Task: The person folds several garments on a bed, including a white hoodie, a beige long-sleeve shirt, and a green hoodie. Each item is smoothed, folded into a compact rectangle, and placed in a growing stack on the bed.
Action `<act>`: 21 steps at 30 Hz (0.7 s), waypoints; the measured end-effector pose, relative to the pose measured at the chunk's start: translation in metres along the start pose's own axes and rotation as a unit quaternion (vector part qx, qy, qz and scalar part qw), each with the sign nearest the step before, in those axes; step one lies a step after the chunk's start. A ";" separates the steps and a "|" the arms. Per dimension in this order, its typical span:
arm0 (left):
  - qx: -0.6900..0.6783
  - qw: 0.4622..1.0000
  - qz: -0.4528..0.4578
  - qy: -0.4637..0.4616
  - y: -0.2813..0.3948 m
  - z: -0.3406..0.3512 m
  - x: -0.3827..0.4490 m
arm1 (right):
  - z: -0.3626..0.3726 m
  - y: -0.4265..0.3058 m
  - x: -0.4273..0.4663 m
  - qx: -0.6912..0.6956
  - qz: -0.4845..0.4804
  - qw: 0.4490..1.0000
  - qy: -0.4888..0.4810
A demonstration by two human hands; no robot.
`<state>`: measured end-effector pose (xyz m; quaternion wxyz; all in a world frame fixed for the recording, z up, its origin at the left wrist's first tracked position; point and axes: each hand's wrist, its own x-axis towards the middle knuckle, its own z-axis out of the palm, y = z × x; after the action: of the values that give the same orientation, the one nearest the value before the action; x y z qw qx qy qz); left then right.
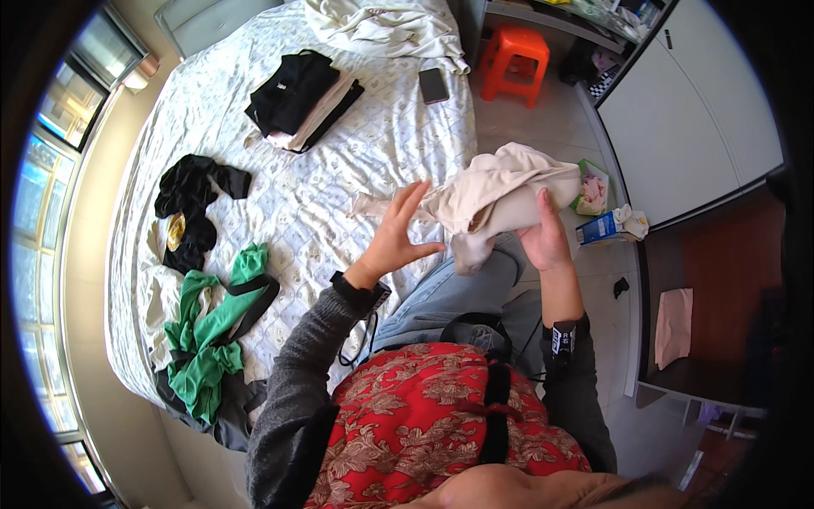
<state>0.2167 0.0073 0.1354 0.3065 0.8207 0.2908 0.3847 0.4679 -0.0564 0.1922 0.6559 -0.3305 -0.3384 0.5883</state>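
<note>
A pale pink-beige garment [502, 188] is bunched up over the right edge of the bed, above my knees. My right hand [548, 237] grips its near right side, thumb up along the cloth and the fingers mostly hidden beneath. Just to the left, my left hand [402, 232] is spread, thumb and fingers apart, with nothing held in it. One narrow end of the garment passes behind those fingers and lies on the bed; whether they touch it I cannot tell. A greyish-beige part of the cloth hangs down between my hands.
On the patterned bed sheet [305, 219] lie a folded clothes stack [296, 95], a smartphone [434, 86], a black garment [197, 191] and a green garment [203, 343]. An orange plastic stool [516, 60], a green-rimmed bin [591, 191] and a blue box [598, 228] stand at right.
</note>
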 end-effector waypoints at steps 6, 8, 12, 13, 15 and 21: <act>-0.293 0.950 -0.103 0.016 0.026 -0.026 0.087 | -0.002 -0.050 0.004 -0.173 -0.049 0.984 0.011; -0.432 0.894 -0.100 0.070 0.033 -0.074 0.118 | -0.002 -0.066 0.015 -0.241 -0.058 0.969 -0.001; -0.428 0.896 -0.008 0.123 0.086 -0.149 0.160 | 0.010 -0.087 0.041 -0.338 -0.099 0.934 -0.055; -0.392 0.911 0.056 0.112 0.102 -0.160 0.166 | 0.015 -0.089 0.047 -0.356 -0.122 0.923 -0.078; -0.260 0.955 0.107 0.090 0.130 -0.189 0.178 | 0.026 -0.091 0.056 -0.321 -0.170 0.923 -0.125; -0.042 0.986 0.158 -0.020 0.167 -0.233 0.189 | 0.065 -0.072 0.078 -0.206 -0.159 0.943 -0.209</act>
<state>0.1692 0.1005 0.4627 0.2819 0.8501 0.1349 0.4239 0.4588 0.0174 0.2922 0.5732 -0.2698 -0.6298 0.4495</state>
